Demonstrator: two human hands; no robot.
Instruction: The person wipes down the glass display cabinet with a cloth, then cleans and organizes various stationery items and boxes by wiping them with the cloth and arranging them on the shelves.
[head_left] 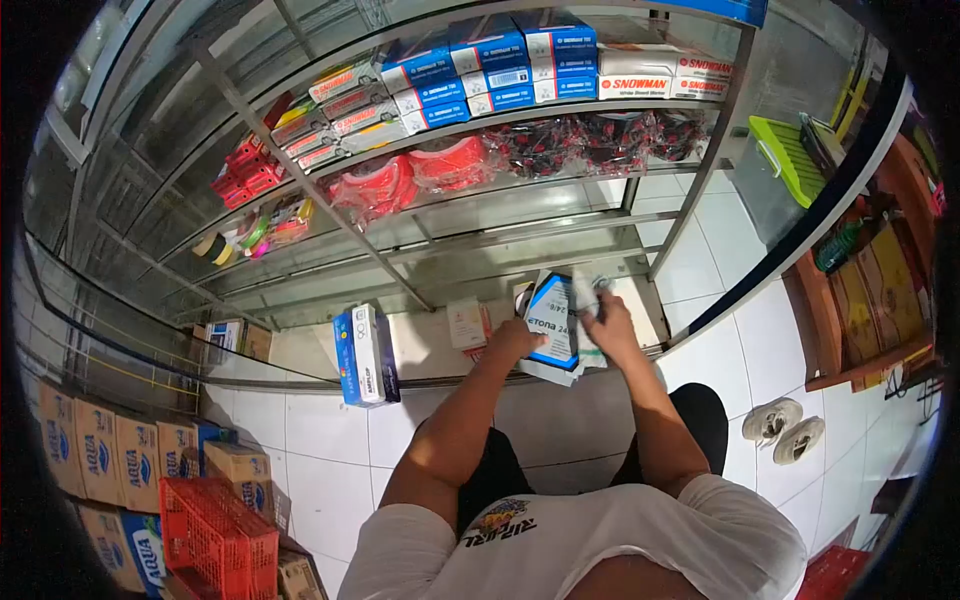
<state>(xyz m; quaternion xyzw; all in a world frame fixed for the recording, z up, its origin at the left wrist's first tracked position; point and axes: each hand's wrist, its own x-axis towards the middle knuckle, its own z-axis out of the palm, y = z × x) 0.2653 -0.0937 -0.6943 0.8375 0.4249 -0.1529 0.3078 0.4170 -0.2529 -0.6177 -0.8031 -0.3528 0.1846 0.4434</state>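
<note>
On the bottom shelf of the display case lies a flat blue-and-white pack (pixel 551 322) printed "Etona 24/6", on top of other pale flat packs. My left hand (pixel 514 341) grips its left edge, fingers curled. Beside its right edge, my right hand (pixel 612 328) is closed round a whitish thing (pixel 585 292), too blurred to name. Left of my hands sit a small white-and-red box (pixel 466 325) and, further left, a blue-and-white box marked "Amplop" (pixel 368 360) that reaches over the shelf's front edge.
Above are shelves with blue Snowman boxes (pixel 488 50) and wrapped red goods (pixel 450 165). Metal posts (pixel 690 190) frame the case. Aqua cartons (pixel 98 450) and a red crate (pixel 225 530) stand at left; shoes (pixel 785 430) and a green-lidded bin (pixel 775 185) at right.
</note>
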